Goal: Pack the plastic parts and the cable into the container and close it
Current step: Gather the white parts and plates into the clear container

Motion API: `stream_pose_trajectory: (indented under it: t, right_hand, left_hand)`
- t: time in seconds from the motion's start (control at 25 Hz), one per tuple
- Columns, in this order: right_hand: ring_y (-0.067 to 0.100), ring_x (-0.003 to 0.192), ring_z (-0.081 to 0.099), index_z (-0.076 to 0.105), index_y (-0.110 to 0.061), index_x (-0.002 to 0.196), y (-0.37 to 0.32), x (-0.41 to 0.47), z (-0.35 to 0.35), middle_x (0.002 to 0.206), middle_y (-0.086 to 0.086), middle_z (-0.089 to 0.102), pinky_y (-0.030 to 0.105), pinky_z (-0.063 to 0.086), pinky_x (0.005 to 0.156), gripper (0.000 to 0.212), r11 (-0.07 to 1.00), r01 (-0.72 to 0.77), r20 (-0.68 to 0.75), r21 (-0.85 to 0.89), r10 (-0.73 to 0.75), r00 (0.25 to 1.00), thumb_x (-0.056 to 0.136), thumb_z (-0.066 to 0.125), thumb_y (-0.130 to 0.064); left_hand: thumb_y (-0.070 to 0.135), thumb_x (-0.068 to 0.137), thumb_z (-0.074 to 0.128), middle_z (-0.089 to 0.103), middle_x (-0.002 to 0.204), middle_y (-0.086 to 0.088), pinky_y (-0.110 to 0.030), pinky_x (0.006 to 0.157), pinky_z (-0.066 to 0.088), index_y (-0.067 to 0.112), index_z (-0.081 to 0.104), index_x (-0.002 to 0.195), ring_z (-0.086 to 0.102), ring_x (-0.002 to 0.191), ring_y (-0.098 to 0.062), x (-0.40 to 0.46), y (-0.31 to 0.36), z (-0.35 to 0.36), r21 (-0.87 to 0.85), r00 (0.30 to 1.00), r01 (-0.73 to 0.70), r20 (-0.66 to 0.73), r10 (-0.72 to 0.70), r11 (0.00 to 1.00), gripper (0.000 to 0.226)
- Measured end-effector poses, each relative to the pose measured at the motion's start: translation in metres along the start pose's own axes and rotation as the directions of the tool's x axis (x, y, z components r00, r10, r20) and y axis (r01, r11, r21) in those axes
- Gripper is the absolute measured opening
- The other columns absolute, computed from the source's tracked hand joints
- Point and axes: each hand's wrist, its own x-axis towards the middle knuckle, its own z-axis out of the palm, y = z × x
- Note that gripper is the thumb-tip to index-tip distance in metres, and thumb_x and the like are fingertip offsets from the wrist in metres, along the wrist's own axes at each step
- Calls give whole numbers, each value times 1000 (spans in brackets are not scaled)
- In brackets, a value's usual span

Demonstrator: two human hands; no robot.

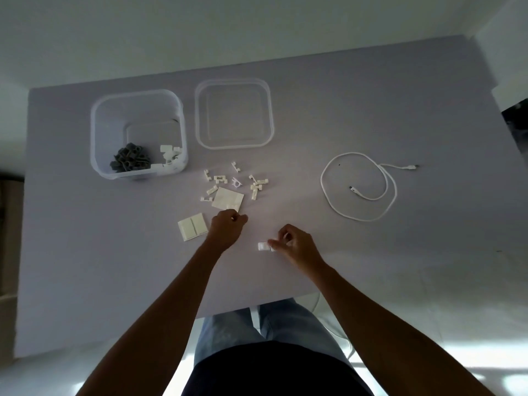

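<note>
A clear plastic container stands at the back left, holding dark grey parts and a few white parts. Its clear lid lies flat to its right. Several small white clips are scattered on the table's middle beside a square white plate. My left hand pinches that plate's near corner. A second white plate lies left of it. My right hand pinches a small white part on the table. The white cable lies loosely coiled at the right.
The pale table ends at a near edge by my legs. A dark object sits past the table's right edge.
</note>
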Motion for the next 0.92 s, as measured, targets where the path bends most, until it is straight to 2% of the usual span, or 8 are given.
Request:
stream_pose_trajectory:
  t: [0.12, 0.24, 0.32, 0.4, 0.52, 0.6, 0.76, 0.92]
  right_hand:
    - [8, 86, 68, 59, -16, 111, 6, -1, 8, 101, -3, 69, 18, 56, 75, 43, 967, 168, 55, -194, -160, 986, 79, 80, -36]
    - [12, 86, 66, 65, -12, 104, 7, 3, 10, 97, 3, 70, 26, 56, 84, 28, 962, 152, -1, -225, -156, 988, 85, 75, -28]
    - [3, 76, 61, 65, -11, 103, 3, 4, 7, 89, -3, 66, 12, 52, 74, 21, 996, 20, -105, -86, -29, 994, 87, 72, -24]
    - [5, 62, 56, 66, -9, 94, 0, 5, -2, 76, -1, 61, 11, 47, 58, 12, 957, -133, -185, 259, 185, 965, 90, 68, -20]
    - [13, 44, 39, 57, -12, 71, -13, 10, -20, 63, 6, 44, 23, 31, 40, 17, 427, -288, 106, 857, 401, 910, 87, 55, -18]
    - [13, 43, 35, 52, -16, 68, -25, 17, -28, 64, 6, 45, 21, 23, 40, 20, 335, -331, 198, 882, 373, 906, 86, 50, -24]
    - [14, 41, 37, 52, -16, 66, -62, 40, -26, 58, 5, 52, 21, 24, 42, 33, 654, -273, 70, 706, 319, 945, 95, 59, -32]
    - [20, 67, 55, 62, -12, 87, -89, 79, -3, 75, 5, 61, 30, 42, 64, 21, 986, -77, -144, 148, 98, 985, 97, 56, -30]
  left_hand:
    - [32, 81, 75, 61, 82, 3, -20, 60, 41, 22, 57, 105, 58, 72, -11, -6, -11, 10, 180, 951, -295, 146, 271, 938, 32]
    - [39, 75, 78, 60, 103, 3, -26, 76, 47, 29, 56, 117, 56, 88, -12, -8, -23, 26, 304, 883, -451, 291, 369, 839, 49]
    - [41, 78, 76, 57, 109, 1, -29, 79, 49, 28, 57, 117, 57, 91, -15, -8, -29, 37, 385, 874, -482, 277, 399, 787, 46]
    - [40, 83, 72, 57, 109, -1, -26, 75, 47, 25, 59, 114, 58, 88, -17, -7, -31, 44, 415, 862, -507, 260, 436, 755, 37]
    - [38, 88, 67, 63, 94, -2, -20, 65, 42, 18, 63, 97, 56, 77, -14, -6, -22, 45, 267, 886, -462, 186, 426, 845, 23]
    - [33, 89, 66, 66, 82, -2, -21, 56, 39, 12, 62, 86, 53, 65, -13, -2, -12, 36, 24, 961, -269, 78, 266, 963, 22]
    - [11, 89, 53, 72, 78, -12, -20, 41, 21, 8, 49, 78, 29, 40, -13, 6, 8, -6, -561, 994, 26, 106, 41, 827, 12]
    - [18, 93, 43, 48, 59, -10, -22, 44, 16, 11, 42, 70, 24, 39, -12, 17, 15, -59, -675, 996, 51, 93, 15, 736, 23]
